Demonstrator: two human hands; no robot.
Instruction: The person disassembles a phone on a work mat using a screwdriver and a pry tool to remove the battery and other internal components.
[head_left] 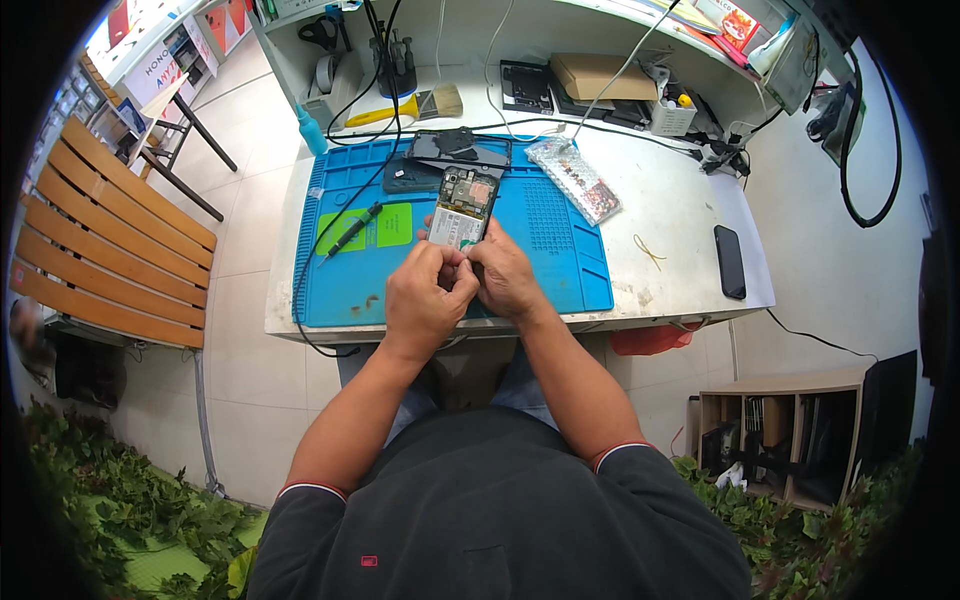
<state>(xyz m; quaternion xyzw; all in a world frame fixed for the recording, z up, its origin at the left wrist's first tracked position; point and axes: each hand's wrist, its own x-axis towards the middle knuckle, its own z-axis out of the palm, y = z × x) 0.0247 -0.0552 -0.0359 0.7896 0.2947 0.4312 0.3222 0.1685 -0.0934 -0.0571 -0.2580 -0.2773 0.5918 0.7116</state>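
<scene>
Above the blue repair mat (520,285) is an opened phone (455,230), tilted, its circuit board bare at the top and a pale battery below. My right hand (508,275) is closed around the phone's lower right part. At the phone's lower end, my left hand (425,290) is pinched, its fingertips by a small green spot on the battery. Whatever lies between those fingertips is too small to make out. A dark pen-shaped screwdriver (352,233) lies left of the phone, across green pads (394,226). Dark phone parts (457,147) rest behind it.
A bubble-wrap packet (575,180) lies at the mat's back right. Farther right is a black phone (730,262). A yellow-handled brush (405,106) lies behind the mat, and a blue bottle (310,131) stands at its back left corner. Black cables (395,100) hang across the left side.
</scene>
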